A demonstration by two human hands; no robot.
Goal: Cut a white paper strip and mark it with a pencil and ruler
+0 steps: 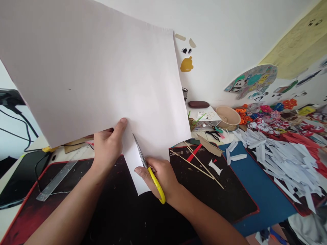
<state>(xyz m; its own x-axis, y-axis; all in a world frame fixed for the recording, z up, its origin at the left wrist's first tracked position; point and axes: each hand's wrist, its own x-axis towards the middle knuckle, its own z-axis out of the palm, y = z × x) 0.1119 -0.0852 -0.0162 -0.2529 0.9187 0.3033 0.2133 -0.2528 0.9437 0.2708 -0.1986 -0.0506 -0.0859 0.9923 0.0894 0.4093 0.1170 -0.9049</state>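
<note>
My L hand (108, 146) pinches the big white sheet (114, 75) at its lower edge, up over the mat (114, 211). R hand (163, 177), clamped on yellow scissors (157, 185), is below; long axis up-left, tip nr L thumb.

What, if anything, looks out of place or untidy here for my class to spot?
Mainly the white paper strips on the right: heaped loosely at all angles, with a few strays on the blue surface. Two thin sticks also lie crossed on the dark mat. The big sheet bears a small dark speck.
</note>
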